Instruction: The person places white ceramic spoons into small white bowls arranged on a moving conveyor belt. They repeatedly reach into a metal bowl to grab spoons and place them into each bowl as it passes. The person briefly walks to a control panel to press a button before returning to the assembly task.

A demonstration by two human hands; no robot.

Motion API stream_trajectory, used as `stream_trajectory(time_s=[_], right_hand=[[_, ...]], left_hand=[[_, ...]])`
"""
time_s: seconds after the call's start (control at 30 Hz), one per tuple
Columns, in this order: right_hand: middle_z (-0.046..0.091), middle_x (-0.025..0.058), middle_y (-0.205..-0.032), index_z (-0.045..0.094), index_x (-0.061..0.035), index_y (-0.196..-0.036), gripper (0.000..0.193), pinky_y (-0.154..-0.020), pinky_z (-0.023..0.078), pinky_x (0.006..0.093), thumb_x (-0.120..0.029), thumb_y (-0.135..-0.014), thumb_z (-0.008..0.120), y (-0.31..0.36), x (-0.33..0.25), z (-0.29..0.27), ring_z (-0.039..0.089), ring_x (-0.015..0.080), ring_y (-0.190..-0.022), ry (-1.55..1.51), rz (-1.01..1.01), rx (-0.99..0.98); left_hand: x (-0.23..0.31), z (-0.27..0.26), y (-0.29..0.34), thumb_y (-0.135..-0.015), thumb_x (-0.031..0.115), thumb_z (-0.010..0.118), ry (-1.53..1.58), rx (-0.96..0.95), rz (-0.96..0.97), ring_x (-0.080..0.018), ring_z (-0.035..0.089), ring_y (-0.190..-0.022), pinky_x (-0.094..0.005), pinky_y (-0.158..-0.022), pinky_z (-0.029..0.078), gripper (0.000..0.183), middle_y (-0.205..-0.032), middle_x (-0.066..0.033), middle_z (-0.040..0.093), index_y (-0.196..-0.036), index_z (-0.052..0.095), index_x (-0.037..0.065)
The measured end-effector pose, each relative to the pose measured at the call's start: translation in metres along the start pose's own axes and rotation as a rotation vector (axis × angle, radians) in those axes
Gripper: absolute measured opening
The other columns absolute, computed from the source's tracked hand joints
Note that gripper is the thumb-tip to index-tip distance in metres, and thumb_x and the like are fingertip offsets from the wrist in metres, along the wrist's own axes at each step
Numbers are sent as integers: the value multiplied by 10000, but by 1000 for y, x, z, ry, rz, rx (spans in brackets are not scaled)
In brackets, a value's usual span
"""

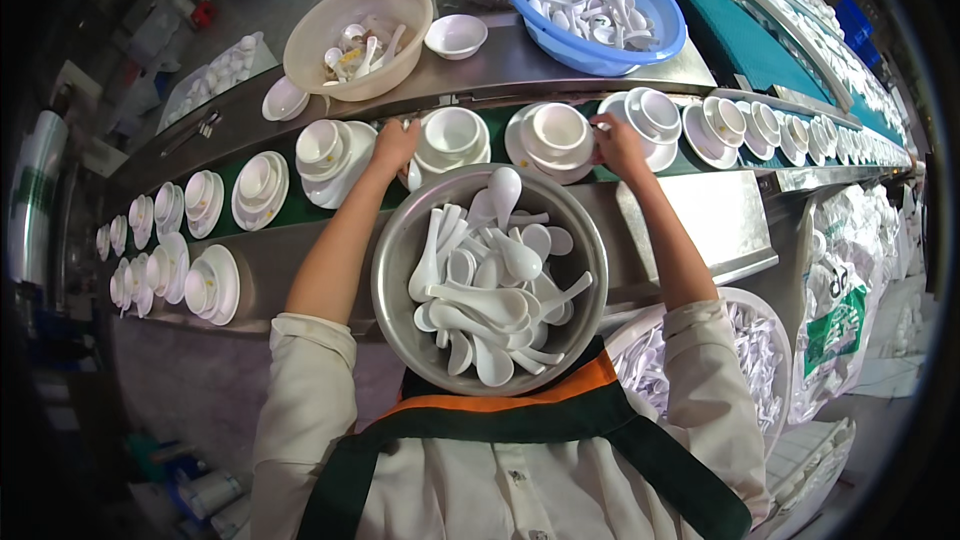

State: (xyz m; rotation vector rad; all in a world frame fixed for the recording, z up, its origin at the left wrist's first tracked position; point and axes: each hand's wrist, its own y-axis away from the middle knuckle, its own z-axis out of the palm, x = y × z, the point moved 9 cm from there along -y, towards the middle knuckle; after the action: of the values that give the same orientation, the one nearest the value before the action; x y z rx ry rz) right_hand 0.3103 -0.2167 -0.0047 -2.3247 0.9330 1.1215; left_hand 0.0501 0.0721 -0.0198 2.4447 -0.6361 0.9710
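Observation:
My left hand (398, 148) is closed at the left side of a stacked white plate and bowl set (452, 132). A white spoon (414, 177) shows just below its fingers and appears to be in its grip. My right hand (619, 143) has curled fingers between a second dish set (557, 134) and a third set (655, 117); what its fingertips hold, if anything, is hidden. Close in front of my body, a round steel bowl (385, 285) is heaped with white spoons (488, 302).
Dish sets line a green conveyor belt (222, 223), with more stacks (212, 285) on the near steel ledge. Behind stand a beige basin (300, 52), a small white bowl (456, 37) and a blue basin (520, 0) of spoons. A tub (780, 340) of wrapped pieces sits right.

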Motion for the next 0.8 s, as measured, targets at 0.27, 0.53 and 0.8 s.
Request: stream_trajectory(time_s=[0.27, 0.53, 0.8], right_hand=[[654, 196, -855, 429, -120, -1316, 541, -683, 504, 430, -255, -831, 625, 32, -126, 29, 641, 363, -776, 394, -294, -190], [639, 167, -944, 594, -87, -1103, 464, -742, 498, 346, -223, -692, 761, 91, -201, 52, 639, 301, -844, 320, -570, -336], [633, 62, -827, 589, -7, -965, 203, -639, 516, 237, -154, -845, 661, 65, -96, -2, 604, 93, -730, -608, -205, 52]], left_hand=[[-26, -40, 22, -897, 317, 460, -72, 15, 66, -316, 625, -479, -389, -468, 516, 493, -732, -268, 621, -964, 524, -168], [31, -100, 88, -869, 226, 551, -230, 458, 559, -363, 608, -670, -408, -626, 481, 241, -678, -171, 616, -837, 594, -9], [81, -5, 202, -818, 285, 623, -728, -173, 545, -339, 618, -682, -431, -609, 467, 269, -735, -155, 637, -921, 585, 40]])
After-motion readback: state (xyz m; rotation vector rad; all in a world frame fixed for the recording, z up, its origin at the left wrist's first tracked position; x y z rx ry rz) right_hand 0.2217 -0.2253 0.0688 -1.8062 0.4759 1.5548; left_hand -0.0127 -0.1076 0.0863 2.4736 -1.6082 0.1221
